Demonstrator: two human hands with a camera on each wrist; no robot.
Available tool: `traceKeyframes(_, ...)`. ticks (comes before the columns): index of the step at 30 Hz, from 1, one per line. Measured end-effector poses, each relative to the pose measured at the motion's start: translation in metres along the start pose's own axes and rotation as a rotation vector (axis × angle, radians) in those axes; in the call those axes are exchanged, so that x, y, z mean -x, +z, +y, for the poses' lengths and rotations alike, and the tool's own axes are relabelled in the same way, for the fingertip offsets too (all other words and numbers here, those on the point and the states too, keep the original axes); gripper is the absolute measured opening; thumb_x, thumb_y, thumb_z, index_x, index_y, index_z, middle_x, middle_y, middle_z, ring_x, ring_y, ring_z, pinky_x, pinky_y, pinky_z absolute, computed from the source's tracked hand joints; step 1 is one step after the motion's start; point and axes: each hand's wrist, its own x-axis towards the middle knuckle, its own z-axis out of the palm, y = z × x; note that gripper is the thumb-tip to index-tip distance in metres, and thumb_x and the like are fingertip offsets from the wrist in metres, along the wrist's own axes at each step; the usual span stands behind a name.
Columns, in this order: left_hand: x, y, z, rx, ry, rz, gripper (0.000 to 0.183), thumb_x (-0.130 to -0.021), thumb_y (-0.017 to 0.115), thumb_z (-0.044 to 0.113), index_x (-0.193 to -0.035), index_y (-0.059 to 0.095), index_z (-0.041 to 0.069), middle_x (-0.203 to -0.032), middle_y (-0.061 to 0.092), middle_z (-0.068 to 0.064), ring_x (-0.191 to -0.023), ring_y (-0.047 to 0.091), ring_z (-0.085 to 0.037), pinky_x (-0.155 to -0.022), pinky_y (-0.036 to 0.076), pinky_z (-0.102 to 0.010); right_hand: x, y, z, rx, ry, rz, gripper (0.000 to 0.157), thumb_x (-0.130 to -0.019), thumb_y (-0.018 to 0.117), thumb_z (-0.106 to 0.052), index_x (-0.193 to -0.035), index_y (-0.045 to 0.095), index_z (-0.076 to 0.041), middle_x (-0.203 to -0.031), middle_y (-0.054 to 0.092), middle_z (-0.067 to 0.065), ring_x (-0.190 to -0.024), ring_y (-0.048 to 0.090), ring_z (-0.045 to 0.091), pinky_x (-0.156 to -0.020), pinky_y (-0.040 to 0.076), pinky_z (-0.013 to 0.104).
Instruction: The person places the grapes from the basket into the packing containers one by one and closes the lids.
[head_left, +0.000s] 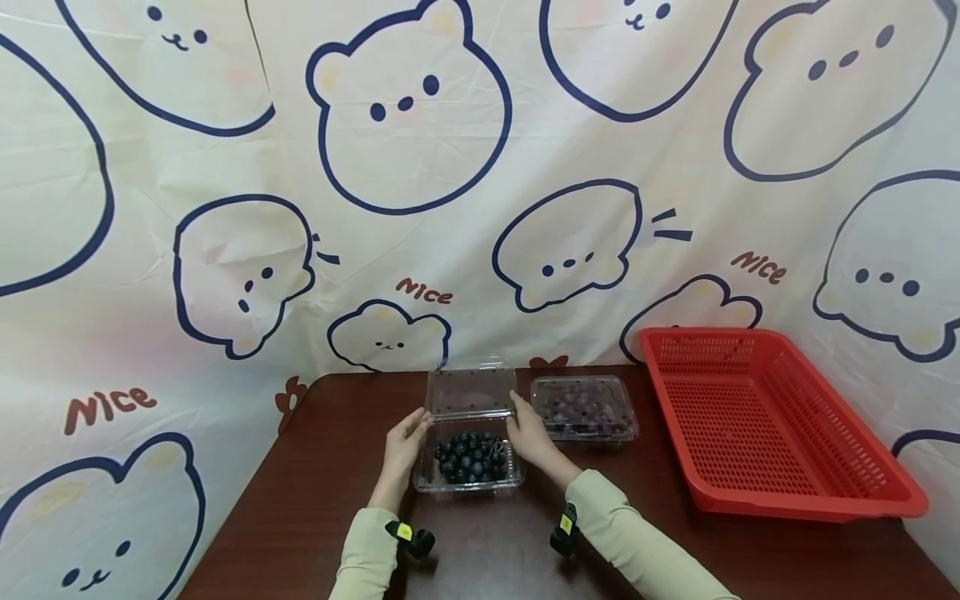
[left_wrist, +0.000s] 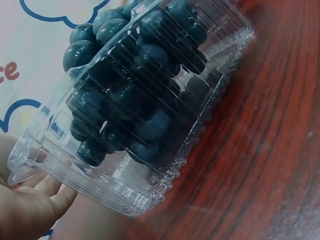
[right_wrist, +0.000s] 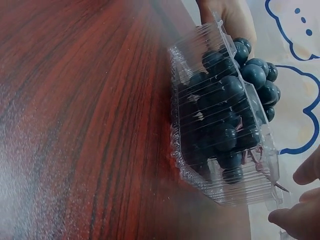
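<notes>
A clear plastic clamshell box (head_left: 423, 482) stands on the table, its hinged lid (head_left: 472, 390) tipped back toward the curtain. Inside lies a bunch of dark grapes (head_left: 471, 458), heaped above the rim in both wrist views; a bit of stem shows in the right wrist view. My left hand (head_left: 403, 442) grips the box at its back left corner, fingers (left_wrist: 47, 185) tucked under the rim. At the back right corner my right hand (head_left: 531, 429) holds the edge by the lid, thumb and fingertips (right_wrist: 285, 217) around the clear plastic, partly out of frame.
Right of the box sits a second clear box (head_left: 585, 408), lid closed over reddish-purple fruit. A large red plastic basket (head_left: 795, 500) stands at the table's right side. Behind the brown table (head_left: 300, 517) hangs a bear-print curtain (head_left: 405, 250).
</notes>
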Motion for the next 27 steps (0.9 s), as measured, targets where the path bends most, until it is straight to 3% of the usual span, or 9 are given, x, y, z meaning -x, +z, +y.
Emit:
traceKeyframes(3, -0.0001, 0.0001, 0.0007, 0.0, 0.007, 0.002, 0.042, -0.09, 0.046, 0.01, -0.131, 0.038, 0.002, -0.126, 0.048, -0.016, -0.115, 0.047, -0.025, -0.094, 0.038, -0.035, -0.0001, 0.0004, 0.0004, -0.002, 0.003, 0.018, 0.048, -0.09, 0.041, -0.007, -0.135, 0.026, 0.003, -0.134, 0.032, 0.024, -0.118, 0.037, 0.036, -0.091, 0.037, 0.048)
traceKeyframes(5, -0.0004, 0.0003, 0.0009, -0.005, 0.008, 0.004, 0.042, -0.09, 0.047, 0.01, -0.131, 0.038, 0.002, -0.126, 0.048, -0.015, -0.115, 0.046, -0.025, -0.094, 0.038, -0.035, -0.0004, 0.0006, 0.0002, -0.008, 0.005, 0.028, 0.048, -0.089, 0.042, -0.006, -0.134, 0.027, 0.004, -0.132, 0.034, 0.025, -0.104, 0.049, 0.037, -0.084, 0.041, 0.045)
traceKeyframes(10, -0.0017, 0.0014, -0.0001, 0.001, 0.04, 0.029, 0.041, -0.089, 0.048, 0.008, -0.129, 0.041, -0.001, -0.123, 0.049, -0.018, -0.113, 0.047, -0.025, -0.09, 0.042, -0.028, -0.002, 0.0021, 0.0, -0.014, -0.006, 0.082, 0.047, -0.087, 0.043, -0.003, -0.132, 0.032, 0.006, -0.127, 0.04, 0.026, -0.084, 0.054, 0.031, -0.073, 0.044, 0.039)
traceKeyframes(17, -0.0008, 0.0021, -0.0007, -0.05, 0.059, 0.068, 0.04, -0.089, 0.048, 0.008, -0.128, 0.042, -0.001, -0.121, 0.051, -0.019, -0.112, 0.048, -0.027, -0.09, 0.041, -0.035, -0.0013, 0.0012, -0.0003, -0.066, -0.002, 0.099, 0.047, -0.087, 0.043, -0.002, -0.132, 0.032, 0.003, -0.128, 0.039, 0.024, -0.093, 0.053, 0.03, -0.074, 0.044, 0.037)
traceKeyframes(23, 0.0006, 0.003, 0.002, -0.079, 0.09, 0.071, 0.041, -0.089, 0.048, 0.008, -0.129, 0.04, -0.001, -0.12, 0.051, -0.021, -0.112, 0.048, -0.03, -0.091, 0.04, -0.041, 0.0006, -0.0021, -0.0018, -0.155, 0.029, 0.069, 0.047, -0.09, 0.04, -0.004, -0.135, 0.029, -0.001, -0.134, 0.032, 0.021, -0.119, 0.037, 0.033, -0.09, 0.04, 0.043)
traceKeyframes(27, 0.0002, 0.0037, 0.0014, -0.091, 0.11, 0.084, 0.041, -0.089, 0.048, 0.008, -0.128, 0.041, -0.002, -0.118, 0.052, -0.021, -0.111, 0.049, -0.03, -0.09, 0.041, -0.039, 0.0, -0.0021, -0.0015, -0.181, 0.045, 0.084, 0.047, -0.089, 0.04, -0.004, -0.135, 0.03, -0.002, -0.134, 0.033, 0.019, -0.12, 0.036, 0.032, -0.093, 0.038, 0.041)
